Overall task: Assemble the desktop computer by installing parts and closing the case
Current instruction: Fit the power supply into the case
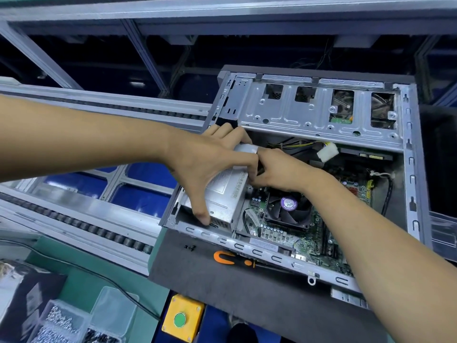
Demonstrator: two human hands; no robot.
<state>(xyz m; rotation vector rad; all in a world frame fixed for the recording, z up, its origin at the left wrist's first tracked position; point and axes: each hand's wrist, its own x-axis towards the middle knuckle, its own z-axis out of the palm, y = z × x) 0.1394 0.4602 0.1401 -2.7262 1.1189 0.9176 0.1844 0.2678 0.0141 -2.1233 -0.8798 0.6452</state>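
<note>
In the middle of the frame, inside the open computer case point(410, 169), I am seating the power supply point(222, 194) in the left corner of the chassis. My left hand point(207, 157) spans the silver box, fingers hooked over its far end and thumb stretched down to its near face by the case rail, so this hand is clamped on the unit. My right hand point(279, 169) sits just beside it, fingers curled in at the box's right edge where the cables come out; whether they pinch the box or the wires I cannot tell.

The step in hand is, I judge, installing the power supply, with the case not yet closed. The unit looks slightly tilted, not fully down. To its right the motherboard point(284, 233) and its CPU fan point(288, 209) lie close by. Next, I think, comes pressing the box flush against the rear wall, keeping the cables clear of the fan. After that I would need the orange-handled screwdriver point(230, 259) and the small black screws point(190, 247), both on the dark mat point(235, 293) at lower centre.
</note>
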